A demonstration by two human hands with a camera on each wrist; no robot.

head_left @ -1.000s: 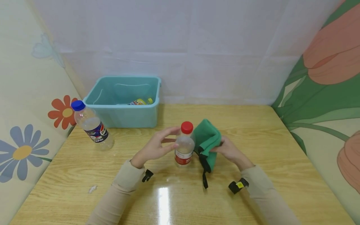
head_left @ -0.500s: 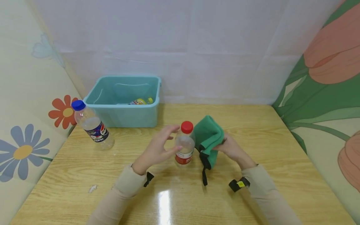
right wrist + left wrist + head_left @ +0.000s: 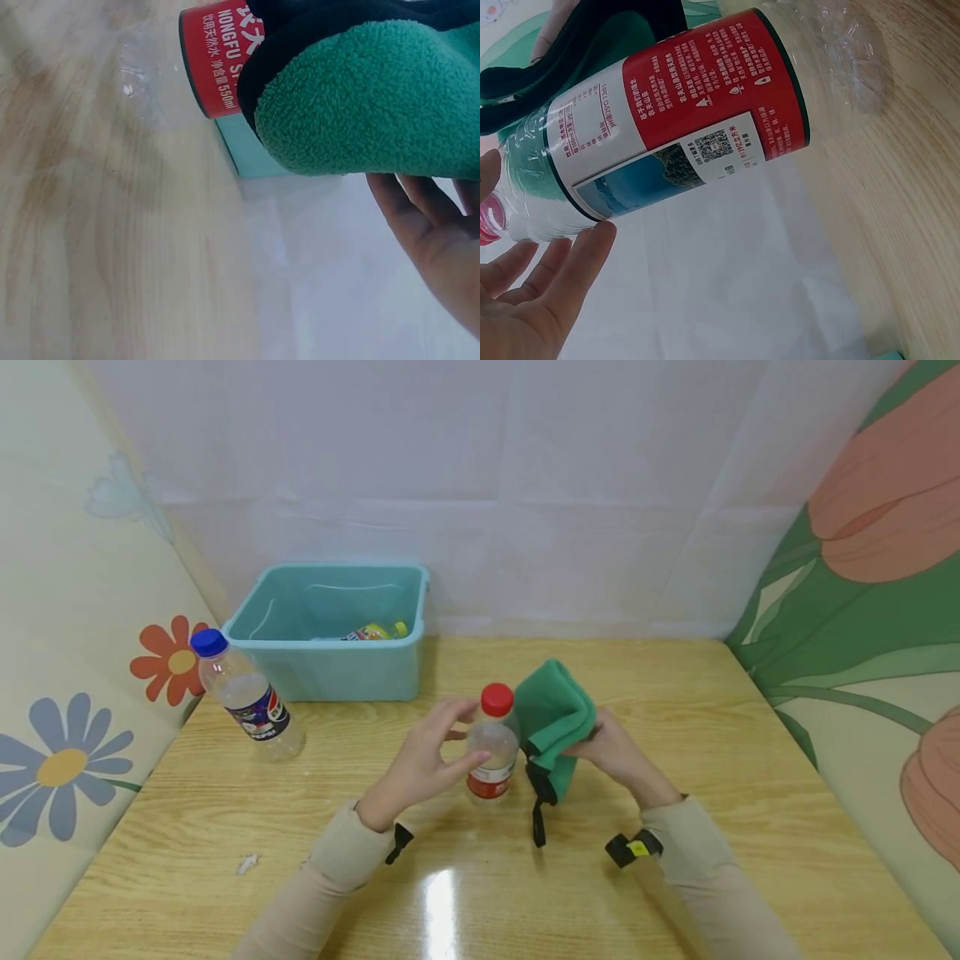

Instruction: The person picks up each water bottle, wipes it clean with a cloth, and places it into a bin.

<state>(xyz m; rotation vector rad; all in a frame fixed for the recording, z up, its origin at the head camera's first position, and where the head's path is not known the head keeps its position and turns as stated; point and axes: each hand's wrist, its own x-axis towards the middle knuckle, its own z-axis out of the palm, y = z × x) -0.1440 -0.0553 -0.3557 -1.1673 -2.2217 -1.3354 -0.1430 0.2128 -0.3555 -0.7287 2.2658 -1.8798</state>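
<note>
Item: red-capped bottle (image 3: pixel 500 745). Clear plastic, red-and-white label, upright on the table (image 3: pixel 675 693) within the reach of the left hand (image 3: pixel 422 767). The left hand held it lightly, thumb on the near side and fingers round the far side below the cap (image 3: pixel 497 699). No liquid line could be made out; judged light, smooth, a little slippery, with thin walls likely to dent under a hard squeeze. Best hold, by judgement: the labelled middle, or the cap for a narrow pinch.

Item: green cloth (image 3: pixel 557 714). Folded, with a looped pile, black edging and a dangling black loop (image 3: pixel 538 827). The right hand (image 3: pixel 618 756) gripped its outer side, fingers tucked beneath; the cloth lay between that hand and the bottle. Whether cloth and bottle touched could not be told. Judged soft, limp and easy to grip; best held by a thick fold.

Also listed: blue-capped bottle (image 3: pixel 258 710), standing well to the left of the left hand; blue box (image 3: pixel 330 644), beyond and left of that hand, with a yellow-capped bottle (image 3: pixel 371 632) lying inside.

Surface and room: pale wood-grain table, glossy, a bright reflection before the left hand; white sheet (image 3: pixel 480 527) behind; flower-printed hangings at left (image 3: pixel 60 568) and right (image 3: pixel 862 610), beyond either hand.
</note>
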